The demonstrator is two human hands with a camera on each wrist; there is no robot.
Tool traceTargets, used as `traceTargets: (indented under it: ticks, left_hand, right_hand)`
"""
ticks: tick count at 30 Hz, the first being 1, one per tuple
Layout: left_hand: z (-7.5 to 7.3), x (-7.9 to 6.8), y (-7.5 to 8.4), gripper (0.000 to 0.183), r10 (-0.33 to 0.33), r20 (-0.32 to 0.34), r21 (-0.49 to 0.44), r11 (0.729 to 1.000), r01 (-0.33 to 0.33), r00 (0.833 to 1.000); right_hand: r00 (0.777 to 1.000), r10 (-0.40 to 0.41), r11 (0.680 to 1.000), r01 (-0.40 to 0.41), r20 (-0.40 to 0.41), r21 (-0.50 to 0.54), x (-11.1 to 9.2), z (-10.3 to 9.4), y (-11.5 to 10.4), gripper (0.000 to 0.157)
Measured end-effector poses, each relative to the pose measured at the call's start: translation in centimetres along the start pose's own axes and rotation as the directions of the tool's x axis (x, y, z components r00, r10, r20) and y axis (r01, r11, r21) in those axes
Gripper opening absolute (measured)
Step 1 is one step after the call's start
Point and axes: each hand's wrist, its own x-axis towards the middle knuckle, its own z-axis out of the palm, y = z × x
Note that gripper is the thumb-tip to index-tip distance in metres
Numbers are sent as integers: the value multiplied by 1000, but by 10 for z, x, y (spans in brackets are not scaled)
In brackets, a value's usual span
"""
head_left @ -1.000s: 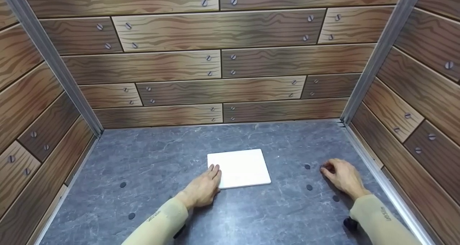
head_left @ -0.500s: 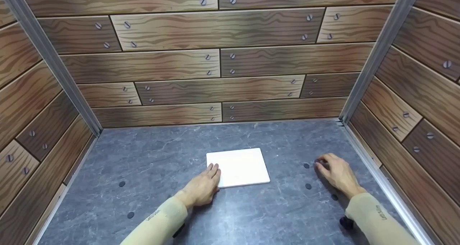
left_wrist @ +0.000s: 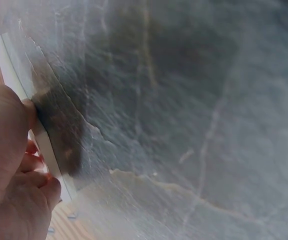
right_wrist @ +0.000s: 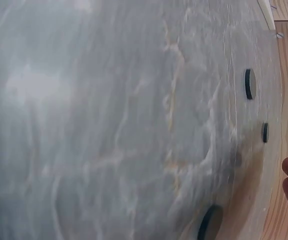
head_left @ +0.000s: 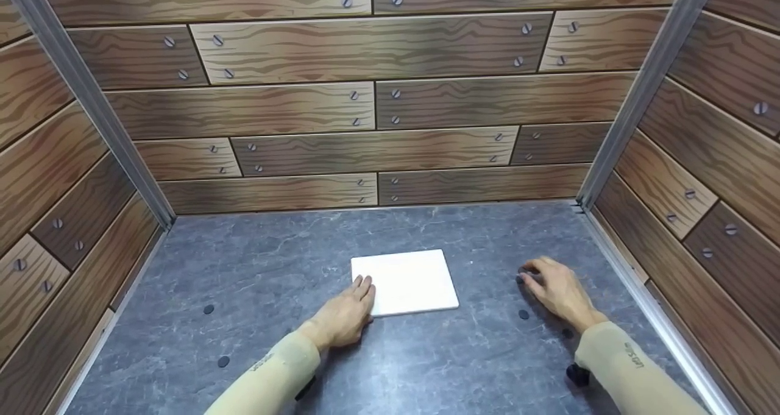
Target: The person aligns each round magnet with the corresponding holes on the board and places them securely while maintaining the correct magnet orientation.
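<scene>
A thin white rectangular board (head_left: 414, 284) lies flat on the floor panel, a little right of the middle. My left hand (head_left: 347, 314) rests on its left edge, with straight fingers on top; in the left wrist view the thumb (left_wrist: 29, 112) is at the near edge. Off to the right, my right hand (head_left: 557, 287) pinches a small dark disc (head_left: 521, 269) between thumb and forefinger, low over the surface. Beneath those fingertips is another black disc (head_left: 519, 279). Nearer to me are a second loose disc (head_left: 524, 314) and a third (head_left: 567, 333), partly beside the wrist.
Two more black discs, a far one (head_left: 208, 309) and a near one (head_left: 223, 361), lie on the left. The grey marbled surface (head_left: 274, 250) is bounded by a wood-patterned back wall (head_left: 304, 107) and side walls, with metal rails (head_left: 634, 299) along the edges.
My right hand has moved left with the disc, toward the farthest loose disc. The left hand and the white board stay where they were.
</scene>
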Motion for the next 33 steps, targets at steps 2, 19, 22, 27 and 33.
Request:
traceTargets:
  ticks: [2,19,22,27,33]
  left_hand:
    - [0,0,0,63,-5,3,-9,1000,5,1000]
    - [-2,-1,1,61,25,-46,48,999,-23,999]
    - [-2,-1,1,61,17,-37,39,999,-16,999]
    - [-2,-1,0,62,7,-32,23,1000,-7,999]
    - [-2,1,1,62,-13,-17,3,1000,13,1000]
  right_hand:
    - [1000,7,1000,-7,10,4,2,1,-4,18]
    - [998,-38,999,37,43,32,22,14,-30,19]
    - [998,-41,999,39,50,38,25,16,-34,19]
    - [997,-60,997,59,40,43,29,20,-40,18]
    - [997,-75,995,74,28,61,34,24,-48,17]
